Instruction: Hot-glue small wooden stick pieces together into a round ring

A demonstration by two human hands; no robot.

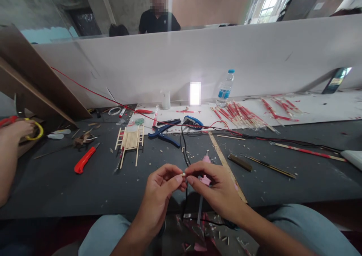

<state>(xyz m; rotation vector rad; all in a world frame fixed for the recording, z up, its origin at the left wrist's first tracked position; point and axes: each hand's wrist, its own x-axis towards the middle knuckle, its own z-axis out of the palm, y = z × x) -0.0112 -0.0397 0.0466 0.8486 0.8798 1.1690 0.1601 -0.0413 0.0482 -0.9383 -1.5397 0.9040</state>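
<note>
My left hand (164, 182) is closed in a pinch on a short piece of pale wooden stick (183, 175), above the front edge of the table. The fingertips of my right hand (215, 184) pinch at the other end of this piece, so both hands meet on it. Partly hidden behind my right hand lies a pink hot glue gun (206, 159). A small chair-like frame made of pale sticks (131, 139) stands farther back to the left. Blue-handled cutting pliers (165, 135) rest between that frame and the glue gun.
An orange utility knife (85, 159) lies at left, near another person's hand (22, 129) holding yellow-and-red-handled scissors. Wrapped stick bundles (243, 114) and a water bottle (225, 88) are at the back. A wooden strip (224, 161) and tweezers (271, 166) lie right, beside black cables.
</note>
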